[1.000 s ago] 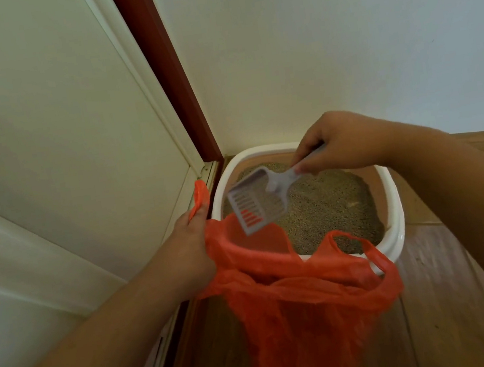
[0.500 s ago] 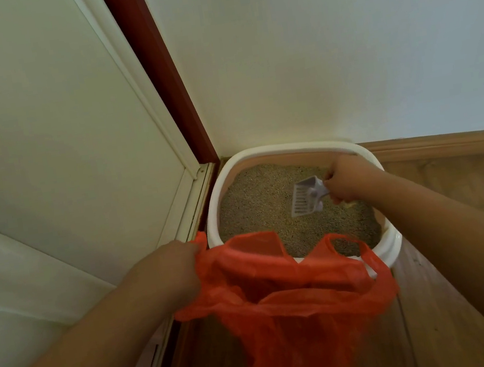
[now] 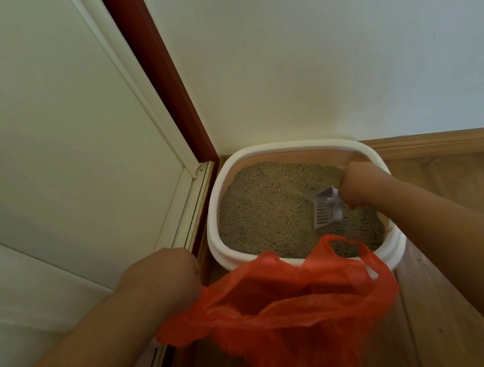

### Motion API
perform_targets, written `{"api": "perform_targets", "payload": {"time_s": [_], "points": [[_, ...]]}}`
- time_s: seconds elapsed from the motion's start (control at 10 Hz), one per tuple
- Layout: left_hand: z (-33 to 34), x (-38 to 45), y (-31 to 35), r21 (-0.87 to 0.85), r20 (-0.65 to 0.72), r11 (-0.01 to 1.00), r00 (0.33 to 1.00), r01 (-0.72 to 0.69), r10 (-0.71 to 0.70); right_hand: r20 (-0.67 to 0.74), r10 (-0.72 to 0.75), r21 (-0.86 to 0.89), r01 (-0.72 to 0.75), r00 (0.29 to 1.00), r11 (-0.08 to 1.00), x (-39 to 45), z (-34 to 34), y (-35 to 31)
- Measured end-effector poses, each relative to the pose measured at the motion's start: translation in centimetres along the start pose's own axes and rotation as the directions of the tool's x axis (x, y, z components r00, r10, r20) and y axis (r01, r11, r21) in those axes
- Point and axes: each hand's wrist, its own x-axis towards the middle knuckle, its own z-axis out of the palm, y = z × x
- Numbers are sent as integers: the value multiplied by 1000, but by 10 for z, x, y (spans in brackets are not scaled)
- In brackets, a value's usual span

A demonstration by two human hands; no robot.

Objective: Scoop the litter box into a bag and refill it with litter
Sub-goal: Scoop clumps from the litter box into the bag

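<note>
My right hand (image 3: pixel 359 184), right of centre in the frame, is closed round the handle of the scoop (image 3: pixel 326 208), whose slotted blade tips down with its front edge in the litter (image 3: pixel 272 207). My left hand (image 3: pixel 166 274), lower left, is curled over the rim of the bag (image 3: pixel 286 310); the fingers are hidden on the far side, but they seem to hold that edge up, and the mouth gapes open just below the box (image 3: pixel 216 205). The box sits in the corner at mid-frame, against the wall (image 3: pixel 339 45) and beside the red door frame (image 3: pixel 156 71), on a wooden floor (image 3: pixel 455 293). I judge the scooping to be under way: the litter lies fairly even, and I cannot make out clumps in it or anything inside the bag. Refilling is not begun, and no fresh litter is in sight.
</note>
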Motion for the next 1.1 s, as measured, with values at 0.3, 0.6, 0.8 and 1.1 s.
{"api": "perform_targets", "payload": {"time_s": [0.3,0.6,0.8,1.1], "points": [[2,4,2,2,54,1000,999,-4,4,74,8,-12,-7,997,1000,6,-1,7],[1,0,3,-17,33,1000,999,-13,14,185,-32,289,-24,982,957,7,39,-3],[-3,-5,1,-46,-3,998,999,-37,37,163,-28,409,-41,986,912,11,69,-20],[-6,-4,-3,-92,-75,995,997,-37,30,145,-103,662,-19,984,749,4,120,-50]]}}
